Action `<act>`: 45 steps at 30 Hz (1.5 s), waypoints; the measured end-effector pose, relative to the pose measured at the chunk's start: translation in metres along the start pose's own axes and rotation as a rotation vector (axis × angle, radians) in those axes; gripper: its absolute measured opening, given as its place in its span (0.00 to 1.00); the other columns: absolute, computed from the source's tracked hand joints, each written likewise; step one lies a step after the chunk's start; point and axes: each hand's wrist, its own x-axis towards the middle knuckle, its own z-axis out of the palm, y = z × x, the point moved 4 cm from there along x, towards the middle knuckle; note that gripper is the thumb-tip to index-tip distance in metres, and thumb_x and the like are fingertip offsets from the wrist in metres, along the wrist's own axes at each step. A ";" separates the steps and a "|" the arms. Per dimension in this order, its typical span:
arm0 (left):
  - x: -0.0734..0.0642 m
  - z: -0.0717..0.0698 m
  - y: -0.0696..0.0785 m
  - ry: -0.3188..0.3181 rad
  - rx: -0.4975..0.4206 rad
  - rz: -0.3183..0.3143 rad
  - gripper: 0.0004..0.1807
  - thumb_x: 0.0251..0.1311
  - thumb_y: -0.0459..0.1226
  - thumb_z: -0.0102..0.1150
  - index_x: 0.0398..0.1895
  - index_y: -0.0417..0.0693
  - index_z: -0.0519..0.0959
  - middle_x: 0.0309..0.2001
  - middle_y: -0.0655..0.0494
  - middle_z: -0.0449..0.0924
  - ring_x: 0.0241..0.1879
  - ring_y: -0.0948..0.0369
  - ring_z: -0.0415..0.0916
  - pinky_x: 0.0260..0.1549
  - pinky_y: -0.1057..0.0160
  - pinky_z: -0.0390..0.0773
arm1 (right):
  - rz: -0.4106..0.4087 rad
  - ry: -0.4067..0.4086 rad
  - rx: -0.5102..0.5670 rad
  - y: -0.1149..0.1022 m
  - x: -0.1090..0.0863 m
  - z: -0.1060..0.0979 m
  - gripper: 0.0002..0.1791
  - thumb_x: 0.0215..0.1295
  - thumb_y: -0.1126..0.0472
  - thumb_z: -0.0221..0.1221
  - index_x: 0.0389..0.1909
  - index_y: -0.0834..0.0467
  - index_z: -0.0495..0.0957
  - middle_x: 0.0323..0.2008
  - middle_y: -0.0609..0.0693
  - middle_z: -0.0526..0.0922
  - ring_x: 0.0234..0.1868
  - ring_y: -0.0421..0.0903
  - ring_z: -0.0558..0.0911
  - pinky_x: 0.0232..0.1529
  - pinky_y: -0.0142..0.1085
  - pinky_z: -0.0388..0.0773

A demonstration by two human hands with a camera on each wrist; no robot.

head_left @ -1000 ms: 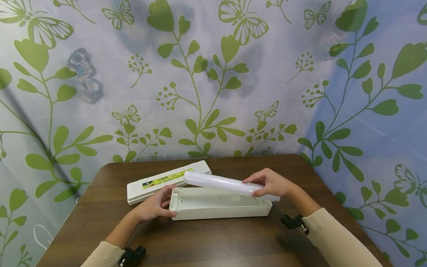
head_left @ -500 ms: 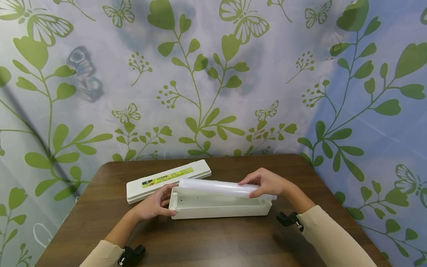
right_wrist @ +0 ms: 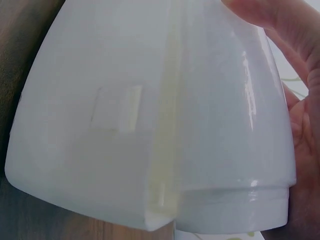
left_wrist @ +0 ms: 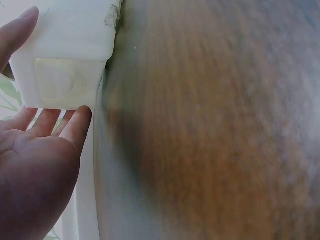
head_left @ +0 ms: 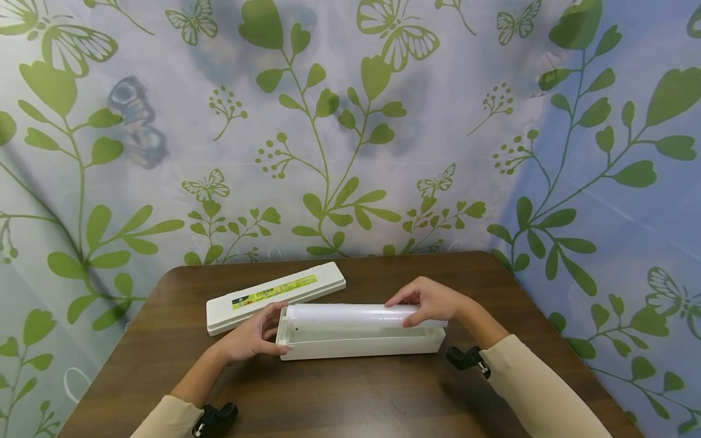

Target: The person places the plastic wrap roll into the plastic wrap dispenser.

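A long, open white plastic box [head_left: 361,348], looking like a cling film dispenser base, sits lengthwise on the table. My left hand [head_left: 249,336] grips its left end, thumb at the front corner and fingers behind; the left wrist view shows the same hand [left_wrist: 42,170] around the box's end wall [left_wrist: 65,82]. With thumb and fingers my right hand [head_left: 432,301] holds a shiny white roll of cling film [head_left: 339,315] near its right end. The roll lies along the box's back side, level with the rim. Up close, the roll [right_wrist: 225,110] appears beside the box wall [right_wrist: 75,125].
Behind the left hand, a white lid [head_left: 328,275] with a green and yellow label lies at a slant on the brown wooden table [head_left: 350,401]. A curtain [head_left: 339,121] printed with leaves and butterflies hangs beyond the table's back edge.
The roll's raised left end has come down and the whole roll has shifted left, now lining up with the box. My right hand moved slightly left with it; the left hand stays put.
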 end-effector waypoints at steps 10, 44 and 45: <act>-0.001 0.001 -0.001 0.001 0.009 -0.004 0.51 0.55 0.30 0.75 0.77 0.41 0.53 0.71 0.40 0.62 0.69 0.55 0.69 0.59 0.64 0.78 | 0.000 -0.024 -0.016 -0.002 0.007 0.005 0.24 0.58 0.62 0.74 0.57 0.57 0.85 0.52 0.52 0.89 0.47 0.45 0.87 0.50 0.36 0.85; -0.001 0.001 0.001 -0.012 -0.003 0.013 0.50 0.55 0.30 0.74 0.77 0.43 0.53 0.73 0.36 0.60 0.67 0.60 0.69 0.58 0.65 0.78 | 0.092 -0.032 -0.030 0.002 0.014 0.014 0.24 0.55 0.63 0.76 0.55 0.58 0.86 0.48 0.52 0.90 0.45 0.46 0.89 0.49 0.36 0.85; -0.001 0.001 0.001 -0.012 -0.002 0.014 0.50 0.56 0.30 0.74 0.77 0.43 0.53 0.72 0.36 0.60 0.67 0.61 0.69 0.58 0.65 0.79 | 0.098 -0.028 -0.034 0.002 0.014 0.014 0.24 0.55 0.63 0.76 0.54 0.58 0.86 0.48 0.51 0.90 0.45 0.45 0.89 0.49 0.35 0.85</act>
